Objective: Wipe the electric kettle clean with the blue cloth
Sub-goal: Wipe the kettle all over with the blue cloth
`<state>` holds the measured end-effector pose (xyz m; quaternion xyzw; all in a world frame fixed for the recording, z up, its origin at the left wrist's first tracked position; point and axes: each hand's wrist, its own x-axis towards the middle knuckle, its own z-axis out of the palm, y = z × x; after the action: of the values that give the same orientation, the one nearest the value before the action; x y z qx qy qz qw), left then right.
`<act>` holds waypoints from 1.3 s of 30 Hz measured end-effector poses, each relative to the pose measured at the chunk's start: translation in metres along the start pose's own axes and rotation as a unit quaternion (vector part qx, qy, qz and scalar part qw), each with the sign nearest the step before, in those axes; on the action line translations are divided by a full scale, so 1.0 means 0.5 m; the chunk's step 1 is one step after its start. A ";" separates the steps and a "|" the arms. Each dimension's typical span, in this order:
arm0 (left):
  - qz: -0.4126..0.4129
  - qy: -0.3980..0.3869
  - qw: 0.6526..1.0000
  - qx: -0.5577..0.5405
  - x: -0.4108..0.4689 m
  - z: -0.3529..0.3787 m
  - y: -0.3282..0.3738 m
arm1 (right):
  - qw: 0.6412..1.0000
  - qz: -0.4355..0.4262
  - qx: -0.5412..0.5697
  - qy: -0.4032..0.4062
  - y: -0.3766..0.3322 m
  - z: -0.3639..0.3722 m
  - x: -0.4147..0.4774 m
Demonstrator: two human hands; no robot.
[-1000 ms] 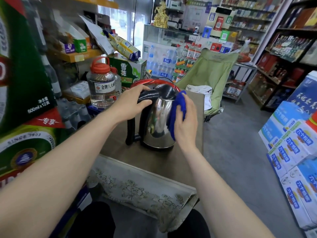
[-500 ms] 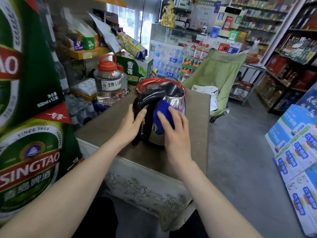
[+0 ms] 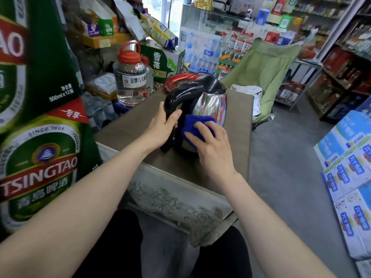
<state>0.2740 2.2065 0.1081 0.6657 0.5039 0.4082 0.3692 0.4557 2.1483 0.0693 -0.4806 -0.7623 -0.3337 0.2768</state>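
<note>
a: since half a second ago, left hand (image 3: pixel 160 127) regripped the handle; cloth slid lower.
b: kettle (image 3: pixel 208 109) location?
a: on the table (image 3: pixel 128 125). right hand (image 3: pixel 210 145) presses the blue cloth (image 3: pixel 195 125) against it.
b: risk?
a: hard push tips or slides it off.

A small shop with a grey concrete floor (image 3: pixel 285 157). The worktop (image 3: pixel 128 127) is brown, with a floral-patterned cloth (image 3: pixel 180 205) hanging over its near edge. Green Tsingtao beer cartons (image 3: pixel 40 137) stand stacked at the left, beside an orange shelf (image 3: pixel 104 40). A green folding chair (image 3: pixel 261 65) stands behind the worktop, before a glass counter (image 3: pixel 206 21). Dark shelving (image 3: pixel 345 63) lines the right wall, with blue-and-white cartons (image 3: pixel 349 167) stacked nearer. Daylight enters through a window (image 3: pixel 156 11) at the back.
</note>
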 end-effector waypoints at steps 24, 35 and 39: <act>0.281 0.069 0.920 0.264 0.003 -0.036 0.097 | 0.854 0.418 0.307 0.048 -0.047 -0.052 -0.004; 0.349 0.027 0.868 0.353 0.065 -0.036 0.099 | 0.711 0.600 0.364 0.053 -0.013 0.025 -0.015; 0.333 -0.007 0.883 0.330 0.094 -0.091 0.081 | 0.786 0.511 0.340 0.072 -0.050 -0.008 -0.009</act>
<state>0.2546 2.2471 0.1708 0.8804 0.3557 0.3126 -0.0257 0.4347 2.1349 0.0624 -0.6490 -0.4475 0.1039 0.6064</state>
